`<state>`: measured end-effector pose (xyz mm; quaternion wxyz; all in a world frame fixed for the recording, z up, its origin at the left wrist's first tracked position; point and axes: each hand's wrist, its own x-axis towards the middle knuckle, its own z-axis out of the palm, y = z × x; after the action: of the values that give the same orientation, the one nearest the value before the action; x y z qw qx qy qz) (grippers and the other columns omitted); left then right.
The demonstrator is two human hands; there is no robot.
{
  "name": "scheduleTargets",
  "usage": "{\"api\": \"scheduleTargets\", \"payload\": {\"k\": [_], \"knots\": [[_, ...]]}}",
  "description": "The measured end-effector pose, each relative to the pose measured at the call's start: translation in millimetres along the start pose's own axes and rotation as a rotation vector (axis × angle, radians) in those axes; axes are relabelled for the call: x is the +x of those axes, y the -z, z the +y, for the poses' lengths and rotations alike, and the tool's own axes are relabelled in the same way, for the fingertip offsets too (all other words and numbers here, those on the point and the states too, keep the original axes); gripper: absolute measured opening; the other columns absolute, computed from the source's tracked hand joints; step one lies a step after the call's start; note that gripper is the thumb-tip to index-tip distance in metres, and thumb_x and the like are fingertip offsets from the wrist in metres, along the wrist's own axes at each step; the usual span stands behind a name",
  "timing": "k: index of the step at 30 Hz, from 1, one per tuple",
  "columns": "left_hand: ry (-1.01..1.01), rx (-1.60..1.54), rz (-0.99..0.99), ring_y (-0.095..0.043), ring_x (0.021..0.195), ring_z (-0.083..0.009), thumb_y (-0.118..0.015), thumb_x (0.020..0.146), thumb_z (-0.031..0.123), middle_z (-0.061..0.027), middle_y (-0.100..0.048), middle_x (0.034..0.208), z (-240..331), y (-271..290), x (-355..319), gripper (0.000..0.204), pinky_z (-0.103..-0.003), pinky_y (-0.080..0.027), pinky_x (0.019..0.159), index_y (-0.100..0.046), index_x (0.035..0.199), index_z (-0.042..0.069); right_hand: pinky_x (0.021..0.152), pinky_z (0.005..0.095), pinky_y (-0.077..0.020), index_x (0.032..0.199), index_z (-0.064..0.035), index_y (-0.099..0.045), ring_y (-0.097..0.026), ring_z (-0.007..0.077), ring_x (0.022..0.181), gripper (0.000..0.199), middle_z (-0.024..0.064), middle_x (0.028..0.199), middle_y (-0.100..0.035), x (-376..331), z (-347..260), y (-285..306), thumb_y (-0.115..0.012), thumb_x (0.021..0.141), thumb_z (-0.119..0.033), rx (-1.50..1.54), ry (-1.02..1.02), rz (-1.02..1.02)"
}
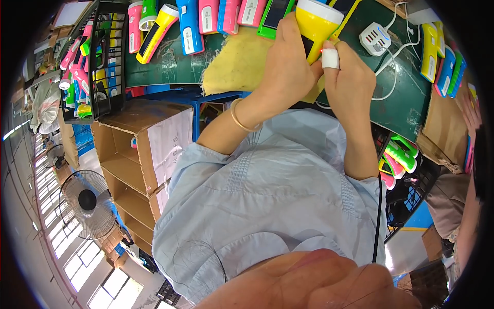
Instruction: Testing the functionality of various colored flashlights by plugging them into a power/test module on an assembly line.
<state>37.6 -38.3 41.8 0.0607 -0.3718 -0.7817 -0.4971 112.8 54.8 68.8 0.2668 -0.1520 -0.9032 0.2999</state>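
Note:
A yellow flashlight (321,23) with a wide white head is gripped by my left hand (285,64), its head pointing up and away. Against the lower part of the flashlight, my right hand (352,72) is closed in a pinch, with white tape (330,58) around one digit. What those fingers pinch is hidden. A tiny red light (322,50) shows between the hands. Under my left hand lies a yellow cloth (231,67) on the green tabletop (170,72).
Several coloured flashlights (191,31) line the far table edge. A white charging hub (374,38) with white cables stands at right, near more flashlights (428,54). Black baskets (109,98) of flashlights flank the table. Cardboard shelves (123,154) and a fan (87,201) are at left. Another person's hand (469,110) shows far right.

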Motion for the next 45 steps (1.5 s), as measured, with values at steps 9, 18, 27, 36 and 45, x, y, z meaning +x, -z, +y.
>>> {"api": "scheduleTargets", "payload": {"k": [9,18,27,36,45], "knots": [[0.768,-1.181,-0.644,-0.056,0.055,-0.0153,-0.064,0.075,0.014,-0.0082,-0.056,0.077,0,33,15,0.036,-0.028,-0.046,0.047,-0.047,0.104,0.000,0.064,0.0184,-0.0375,0.121,-0.0004,-0.051,-0.047,0.0066,0.073,0.035,0.0053,0.102,-0.058,15,44,52,-0.041,0.090,-0.013,0.428,-0.001,0.022],[0.957,-1.648,-0.939,-0.047,0.044,-0.0147,-0.060,0.075,0.024,-0.0097,-0.048,0.073,24,29,-7,0.047,-0.024,-0.038,0.039,-0.044,0.108,-0.006,0.056,0.0232,-0.0399,0.087,0.0014,-0.058,-0.054,0.0126,0.064,0.054,0.0068,0.075,-0.058,40,46,28,-0.031,0.088,-0.045,0.599,0.193,-0.444],[0.619,-0.566,-0.537,-0.057,0.053,-0.0133,-0.060,0.080,0.025,-0.0060,-0.057,0.064,-24,81,17,0.028,-0.026,-0.046,0.047,-0.054,0.094,0.002,0.066,0.0217,-0.0429,0.108,-0.0023,-0.060,-0.053,0.0091,0.073,0.033,0.0026,0.089,-0.062,22,41,10,-0.051,0.090,-0.028,0.457,-0.222,-0.262],[0.850,-1.573,0.443,-0.053,0.099,-0.0332,-0.051,0.086,0.030,-0.0154,-0.054,0.108,-155,437,118,0.038,-0.041,-0.046,0.081,-0.047,0.112,0.003,0.045,0.0133,-0.0253,0.108,0.0014,-0.058,-0.040,0.0016,0.056,0.027,-0.0021,0.076,-0.049,-12,60,39,-0.052,0.090,-0.017,0.815,-0.523,-0.233],[0.244,0.617,0.126,-0.060,0.087,-0.0340,-0.059,0.076,0.016,-0.0214,-0.062,0.094,-252,262,216,0.032,-0.037,-0.047,0.075,-0.057,0.102,-0.003,0.045,0.0181,-0.0226,0.089,-0.0010,-0.065,-0.034,0.0015,0.050,0.017,-0.0047,0.066,-0.045,-11,42,31,-0.056,0.086,-0.015,0.740,-0.455,-0.384]]}}
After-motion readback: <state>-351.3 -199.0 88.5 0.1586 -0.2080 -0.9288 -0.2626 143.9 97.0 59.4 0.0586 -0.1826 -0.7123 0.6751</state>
